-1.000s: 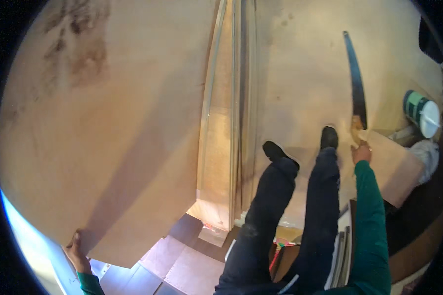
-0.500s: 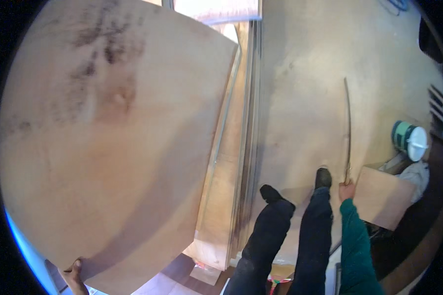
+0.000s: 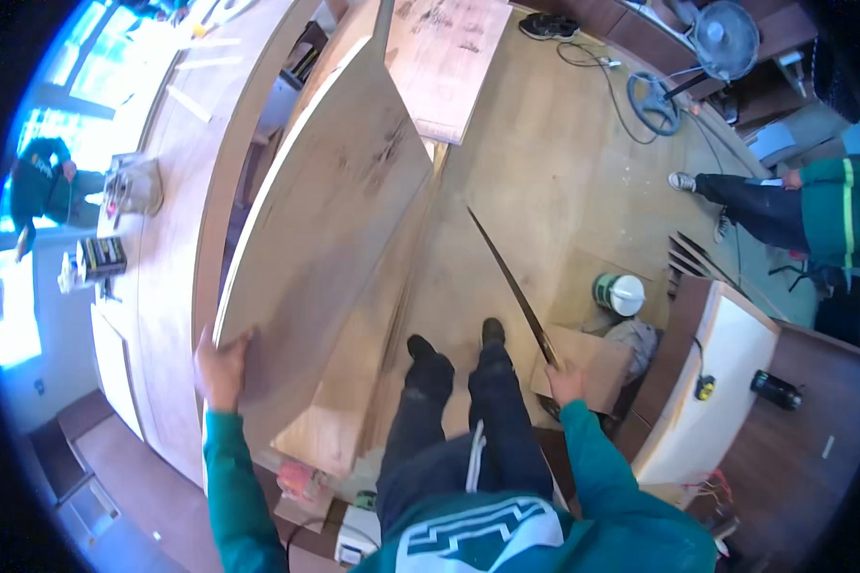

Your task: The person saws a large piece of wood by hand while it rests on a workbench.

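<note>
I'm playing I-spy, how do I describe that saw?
Start at the pale wooden surface underfoot and find the person's feet. Lower and to the right is the right grip, and the saw slants up and left from it. Unlike the white-lidded bucket nearby, it is long, thin and dark, narrowing toward its tip.

The wooden panel (image 3: pixel 325 229) is pale tan, blotched with blackish smudges near its far corner and edged in a lighter cream. The saw (image 3: pixel 508 272) has a dark, nearly black blade. The sweatshirt (image 3: pixel 430 549) is deep green with a pale grey stepped motif, the trousers (image 3: pixel 422 430) black. The tub (image 3: pixel 618 293) pairs a white lid with dark and lighter green sides; the fan base (image 3: pixel 654 124) is slate blue. A co-worker's green top (image 3: pixel 825 212) carries a yellowish stripe.
</note>
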